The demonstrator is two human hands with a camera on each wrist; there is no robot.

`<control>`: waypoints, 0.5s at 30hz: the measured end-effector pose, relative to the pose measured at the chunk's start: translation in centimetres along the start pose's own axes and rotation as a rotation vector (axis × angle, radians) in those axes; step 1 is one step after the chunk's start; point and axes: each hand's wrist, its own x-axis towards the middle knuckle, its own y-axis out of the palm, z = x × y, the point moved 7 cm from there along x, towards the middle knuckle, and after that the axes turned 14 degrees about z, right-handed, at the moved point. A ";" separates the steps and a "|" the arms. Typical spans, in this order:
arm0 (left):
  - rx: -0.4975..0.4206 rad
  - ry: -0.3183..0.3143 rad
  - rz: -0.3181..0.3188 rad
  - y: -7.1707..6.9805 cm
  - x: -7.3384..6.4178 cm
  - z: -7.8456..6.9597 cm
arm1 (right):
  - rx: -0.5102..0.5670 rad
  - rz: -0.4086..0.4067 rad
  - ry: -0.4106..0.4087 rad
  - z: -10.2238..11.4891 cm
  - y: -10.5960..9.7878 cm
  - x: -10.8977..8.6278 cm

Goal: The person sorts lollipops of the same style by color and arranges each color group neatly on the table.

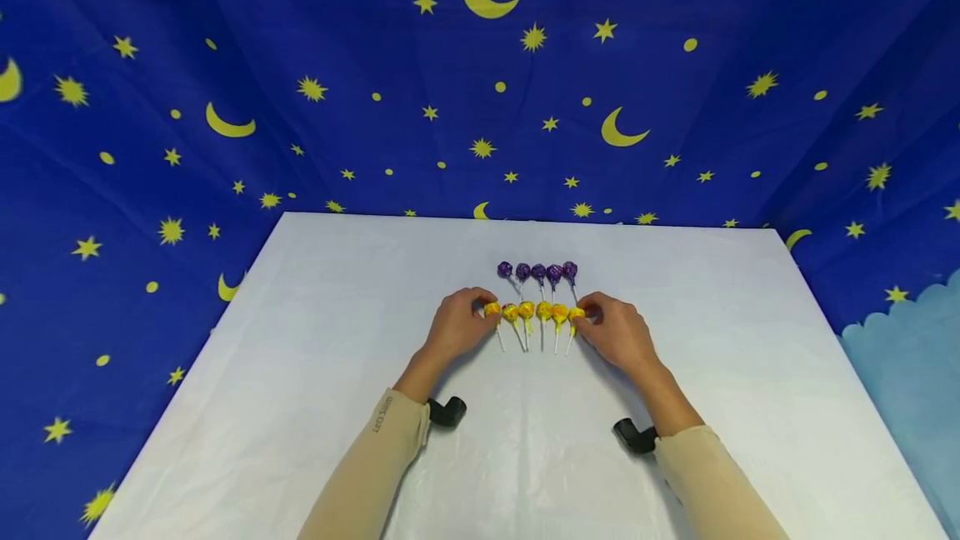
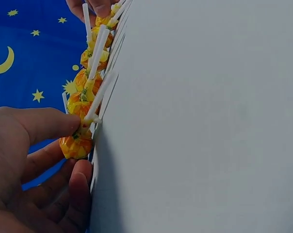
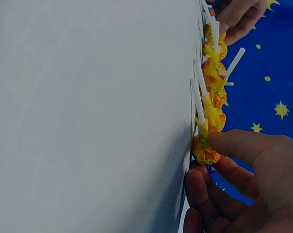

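Note:
Several yellow-wrapped lollipops point(image 1: 543, 311) lie side by side in a row on the white table, their white sticks pointing toward me. At the row's left end, my left hand point(image 1: 459, 325) pinches the outermost yellow lollipop point(image 2: 77, 146) by its head between thumb and fingers. My right hand point(image 1: 621, 335) pinches the lollipop at the right end point(image 3: 205, 151) in the same way. Just beyond this row lies a second row of purple-wrapped lollipops point(image 1: 538, 272), whose sticks run toward the yellow heads. Part of those sticks is hidden behind the yellow row.
The white table point(image 1: 337, 298) ends at a back edge against a blue curtain point(image 1: 375, 48) with yellow moons and stars. A light blue scalloped cloth point(image 1: 915, 365) hangs at the right. Black wrist devices point(image 1: 447, 412) stick out from under both beige sleeves point(image 1: 367, 473).

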 end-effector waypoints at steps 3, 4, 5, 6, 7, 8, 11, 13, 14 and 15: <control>-0.002 -0.001 0.003 0.0 0.0 0.0 | 0.005 0.006 -0.004 0.0 0.0 0.0; -0.003 -0.002 0.003 0.0 -0.1 0.0 | 0.006 0.005 -0.007 0.0 0.0 0.1; -0.003 -0.003 0.005 0.0 -0.1 0.0 | 0.011 0.004 -0.010 0.0 0.0 0.1; -0.003 -0.005 0.006 0.0 -0.1 0.0 | 0.015 0.004 -0.013 0.0 0.0 0.1; -0.003 -0.007 0.008 0.0 -0.1 -0.1 | 0.020 0.004 -0.016 0.0 0.0 0.1; -0.005 -0.008 0.010 0.0 -0.1 -0.1 | 0.022 0.004 -0.019 0.0 -0.1 0.2; -0.011 -0.004 0.010 -0.1 -0.1 -0.1 | 0.031 0.009 -0.021 -0.1 -0.1 0.2; -0.020 0.004 0.009 -0.3 -0.2 -0.1 | 0.038 0.018 -0.016 -0.2 0.0 0.1; -0.024 0.006 0.007 -0.3 -0.2 -0.1 | 0.044 0.023 -0.013 -0.3 0.0 0.1; -0.029 0.010 0.003 -0.5 -0.3 0.0 | 0.049 0.028 -0.011 -0.4 0.0 0.0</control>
